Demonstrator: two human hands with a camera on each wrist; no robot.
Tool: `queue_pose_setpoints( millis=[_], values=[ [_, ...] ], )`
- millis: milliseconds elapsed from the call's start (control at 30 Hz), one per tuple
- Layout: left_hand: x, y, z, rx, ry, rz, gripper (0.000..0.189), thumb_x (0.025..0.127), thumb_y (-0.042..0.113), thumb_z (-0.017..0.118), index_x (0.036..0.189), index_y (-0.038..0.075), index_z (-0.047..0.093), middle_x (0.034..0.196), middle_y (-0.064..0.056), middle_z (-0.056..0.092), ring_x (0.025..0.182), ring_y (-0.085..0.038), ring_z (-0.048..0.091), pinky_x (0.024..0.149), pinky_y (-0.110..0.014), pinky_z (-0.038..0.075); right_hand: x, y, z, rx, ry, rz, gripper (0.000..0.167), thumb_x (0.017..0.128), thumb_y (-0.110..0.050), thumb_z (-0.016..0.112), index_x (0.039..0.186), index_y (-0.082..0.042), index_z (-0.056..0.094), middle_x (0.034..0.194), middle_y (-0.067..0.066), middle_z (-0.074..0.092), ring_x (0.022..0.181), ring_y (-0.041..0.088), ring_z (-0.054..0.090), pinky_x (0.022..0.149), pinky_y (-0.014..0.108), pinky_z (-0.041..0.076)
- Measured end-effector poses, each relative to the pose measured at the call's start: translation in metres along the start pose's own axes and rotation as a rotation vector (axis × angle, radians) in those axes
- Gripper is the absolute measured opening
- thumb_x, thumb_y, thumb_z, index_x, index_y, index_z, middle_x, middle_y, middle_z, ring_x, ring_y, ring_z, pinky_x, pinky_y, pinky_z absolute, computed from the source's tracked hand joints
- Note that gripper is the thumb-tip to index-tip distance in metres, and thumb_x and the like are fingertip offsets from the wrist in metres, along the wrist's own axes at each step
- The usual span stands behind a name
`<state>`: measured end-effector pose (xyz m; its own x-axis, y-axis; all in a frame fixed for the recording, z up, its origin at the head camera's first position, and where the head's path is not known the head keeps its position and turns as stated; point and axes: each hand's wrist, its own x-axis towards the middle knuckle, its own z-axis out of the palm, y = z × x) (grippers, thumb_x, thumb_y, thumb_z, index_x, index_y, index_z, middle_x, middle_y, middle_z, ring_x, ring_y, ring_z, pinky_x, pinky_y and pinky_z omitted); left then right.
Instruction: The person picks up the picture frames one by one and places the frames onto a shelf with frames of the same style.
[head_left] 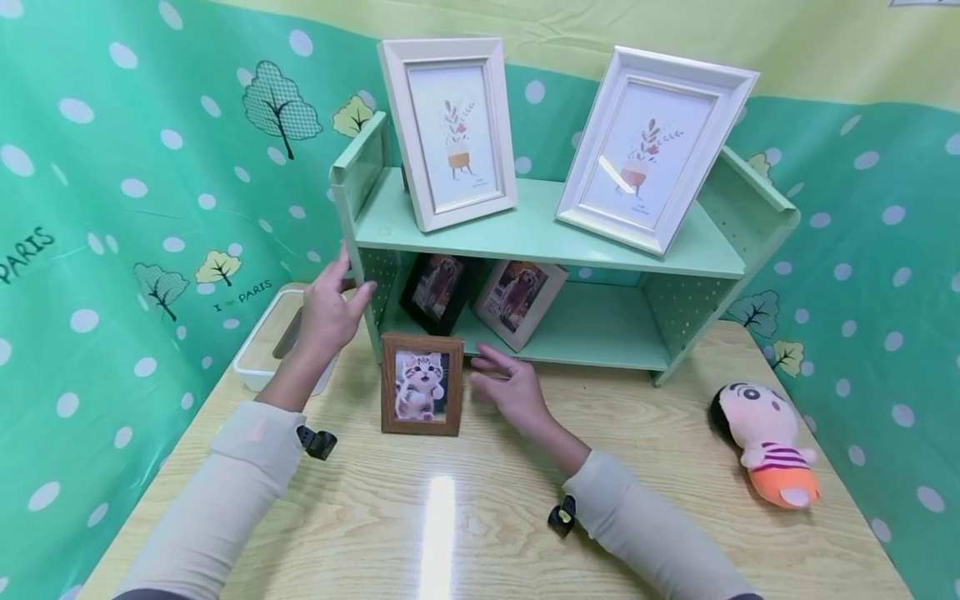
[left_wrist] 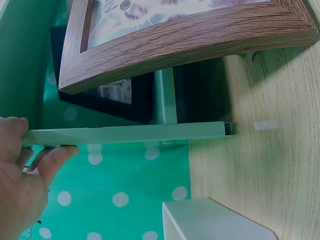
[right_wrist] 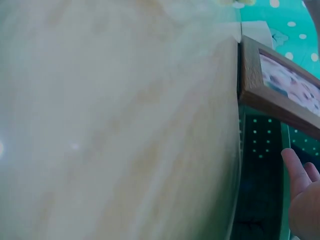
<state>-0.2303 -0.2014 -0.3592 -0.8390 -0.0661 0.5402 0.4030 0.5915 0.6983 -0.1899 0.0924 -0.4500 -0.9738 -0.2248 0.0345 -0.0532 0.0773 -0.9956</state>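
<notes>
A small green two-tier shelf [head_left: 555,217] stands at the back of the table. My left hand [head_left: 333,312] grips the front edge of its left side panel [left_wrist: 125,134], with the panel between thumb and fingers in the left wrist view. A brown wooden photo frame [head_left: 422,385] with a kitten picture stands upright on the table before the shelf's left part. Just right of it, my right hand [head_left: 513,392] hovers with fingers spread and holding nothing, near the front of the lower board. Inside the lower tier lean a black frame [head_left: 437,292] and a pale frame [head_left: 519,300] with dog pictures.
Two white frames stand on the top board, one on the left [head_left: 456,133] and one tilted on the right [head_left: 656,150]. A clear-lidded box [head_left: 273,337] lies left of the shelf. At the table's right side lies a plush doll [head_left: 772,446]. Dotted green cloth surrounds the table.
</notes>
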Motion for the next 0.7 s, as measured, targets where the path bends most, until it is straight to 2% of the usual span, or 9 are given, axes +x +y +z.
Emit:
queue_pose_setpoints(
  millis=[200, 400, 700],
  values=[
    [0.000, 0.000, 0.000, 0.006, -0.004, 0.000, 0.073, 0.098, 0.005, 0.064, 0.161, 0.019, 0.030, 0.142, -0.024, 0.058, 0.115, -0.046, 0.067, 0.090, -0.055, 0.063, -0.001, 0.000, 0.010, 0.010, -0.058, 0.016, 0.058, 0.094, -0.006, 0.072, 0.148, -0.015, 0.054, 0.134, 0.018, 0.067, 0.109, 0.032, 0.073, 0.088, 0.054, 0.064],
    [0.000, -0.001, 0.000, 0.007, 0.007, 0.018, 0.072, 0.098, 0.004, 0.065, 0.161, 0.016, 0.032, 0.141, -0.025, 0.059, 0.115, -0.047, 0.067, 0.090, -0.056, 0.063, -0.001, -0.003, 0.016, -0.016, -0.058, 0.045, 0.056, 0.094, -0.006, 0.072, 0.147, -0.018, 0.057, 0.133, 0.017, 0.068, 0.109, 0.029, 0.073, 0.085, 0.048, 0.066],
    [0.000, 0.000, -0.001, 0.016, 0.001, 0.024, 0.073, 0.098, 0.005, 0.065, 0.161, 0.018, 0.031, 0.139, -0.025, 0.059, 0.116, -0.047, 0.067, 0.090, -0.056, 0.063, 0.000, -0.004, 0.021, -0.035, -0.047, 0.061, 0.057, 0.093, -0.003, 0.072, 0.147, -0.015, 0.056, 0.128, 0.019, 0.069, 0.105, 0.030, 0.074, 0.080, 0.042, 0.068]
  ],
)
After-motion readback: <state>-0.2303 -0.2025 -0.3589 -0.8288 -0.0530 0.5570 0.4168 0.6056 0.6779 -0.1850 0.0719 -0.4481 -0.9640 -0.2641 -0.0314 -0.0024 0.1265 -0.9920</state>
